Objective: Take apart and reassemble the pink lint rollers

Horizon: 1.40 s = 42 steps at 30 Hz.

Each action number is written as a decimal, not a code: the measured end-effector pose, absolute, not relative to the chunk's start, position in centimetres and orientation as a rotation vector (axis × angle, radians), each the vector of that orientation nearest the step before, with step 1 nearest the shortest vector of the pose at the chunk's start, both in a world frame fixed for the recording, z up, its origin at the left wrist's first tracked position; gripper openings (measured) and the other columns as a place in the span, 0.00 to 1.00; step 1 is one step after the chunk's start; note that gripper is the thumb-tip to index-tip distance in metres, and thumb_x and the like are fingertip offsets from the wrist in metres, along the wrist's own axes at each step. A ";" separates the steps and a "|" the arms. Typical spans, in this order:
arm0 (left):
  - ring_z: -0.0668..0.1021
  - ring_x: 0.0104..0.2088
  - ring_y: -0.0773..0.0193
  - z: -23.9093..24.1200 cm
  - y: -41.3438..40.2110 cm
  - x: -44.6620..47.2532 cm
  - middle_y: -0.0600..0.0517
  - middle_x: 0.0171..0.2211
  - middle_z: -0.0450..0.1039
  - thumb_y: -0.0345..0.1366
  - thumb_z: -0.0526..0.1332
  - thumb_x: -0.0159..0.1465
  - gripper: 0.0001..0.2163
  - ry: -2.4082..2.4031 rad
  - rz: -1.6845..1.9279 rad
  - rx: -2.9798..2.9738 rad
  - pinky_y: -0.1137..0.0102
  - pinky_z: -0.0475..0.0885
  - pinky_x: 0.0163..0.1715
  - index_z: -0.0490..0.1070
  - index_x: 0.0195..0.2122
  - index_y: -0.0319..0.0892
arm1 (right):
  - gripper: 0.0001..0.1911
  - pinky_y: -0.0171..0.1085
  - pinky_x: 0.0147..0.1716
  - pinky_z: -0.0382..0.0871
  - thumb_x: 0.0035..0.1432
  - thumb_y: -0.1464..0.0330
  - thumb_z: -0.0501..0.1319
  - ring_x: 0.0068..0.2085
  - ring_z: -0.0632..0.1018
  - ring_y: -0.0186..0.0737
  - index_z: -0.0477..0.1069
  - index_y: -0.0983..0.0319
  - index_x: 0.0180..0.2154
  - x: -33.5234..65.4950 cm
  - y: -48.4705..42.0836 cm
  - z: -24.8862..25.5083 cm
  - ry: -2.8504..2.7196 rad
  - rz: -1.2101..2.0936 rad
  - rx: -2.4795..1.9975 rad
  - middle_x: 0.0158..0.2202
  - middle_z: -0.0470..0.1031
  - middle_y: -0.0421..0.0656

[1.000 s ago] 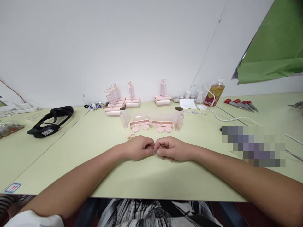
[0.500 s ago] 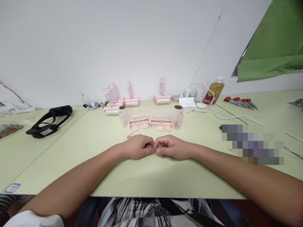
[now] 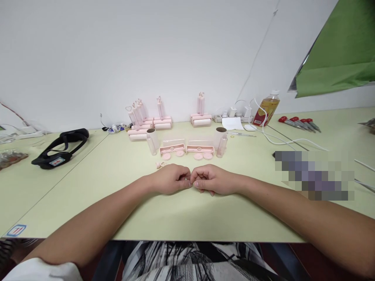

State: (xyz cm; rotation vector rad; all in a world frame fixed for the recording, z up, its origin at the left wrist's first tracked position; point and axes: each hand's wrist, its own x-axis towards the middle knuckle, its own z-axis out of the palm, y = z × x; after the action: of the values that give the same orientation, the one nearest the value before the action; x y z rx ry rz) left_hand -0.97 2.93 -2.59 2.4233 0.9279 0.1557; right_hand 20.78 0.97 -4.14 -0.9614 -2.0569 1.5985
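My left hand (image 3: 172, 178) and my right hand (image 3: 213, 179) rest on the table, fingertips meeting in the middle. Both are loosely curled, with gaps between thumb and fingers, and neither holds anything visible. Beyond them lie two pink trough-like shells (image 3: 172, 149), (image 3: 200, 150) with pink round discs (image 3: 198, 156) in front. Clear curved covers (image 3: 200, 143) stand behind the shells. On either side is a paper-cored roll (image 3: 221, 135) with a clear pink tube (image 3: 222, 146) before it. Small pink pieces (image 3: 159, 165), one ring-shaped, lie just past my left hand.
Several pink lint rollers (image 3: 137, 134) with upright handles stand along the wall. A black headset strap (image 3: 61, 150) lies left. Right are a drink bottle (image 3: 266, 109), white cables (image 3: 281, 145), tweezers (image 3: 241, 134), red-capped markers (image 3: 300, 124) and a blurred patch (image 3: 313, 175).
The view has tilted slightly, so everything sits a little higher in the picture. My hands keep the same pose and place on the table.
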 end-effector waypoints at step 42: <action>0.67 0.26 0.68 -2.5 2.9 -0.9 0.56 0.25 0.66 0.44 0.57 0.62 0.11 0.935 0.147 2.412 0.74 0.57 0.23 0.65 0.30 0.43 | 0.07 0.26 0.17 0.64 0.60 0.66 0.59 0.21 0.66 0.26 0.70 0.62 0.38 20.9 0.9 -4.2 -2.072 1.581 -0.992 0.26 0.68 0.35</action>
State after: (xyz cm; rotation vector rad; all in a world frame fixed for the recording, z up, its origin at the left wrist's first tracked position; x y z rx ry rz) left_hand -0.93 2.94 -2.50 2.4116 0.9346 0.1474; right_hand 20.89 0.90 -4.17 -0.9916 -2.0724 1.5806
